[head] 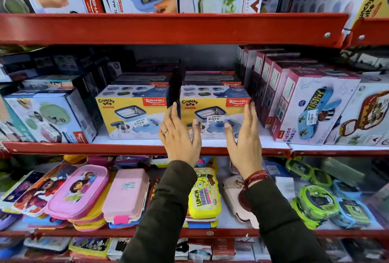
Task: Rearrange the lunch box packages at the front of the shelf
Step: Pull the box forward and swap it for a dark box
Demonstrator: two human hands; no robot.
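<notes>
Much of the right yellow Crunchy Bite box [212, 102] is sitting behind the two raised hands, so its lower front and both bottom corners are lying out of sight, and whether any fingertip is actually touching the cardboard is hard to tell. The left hand [179, 136] is standing with fingers spread and loose, its tips reaching into the dark gap between this box and the left yellow Crunchy Bite box [131, 113]; the right hand [245, 136] is hanging likewise unclenched at the box's right edge, gripping nothing. Both boxes are standing upright side by side at the front of the white shelf board [271, 143], edged by a red rail [84, 149]. Behind them darker cartons are blurring into shadow. The pink Kidzee Plus cartons [305, 111] are leaning just to the right. Below, a pink lunch box [126, 194] and a yellow lunch box [203, 197] are lying among others, and the frame is cutting off the upper-shelf packages.
</notes>
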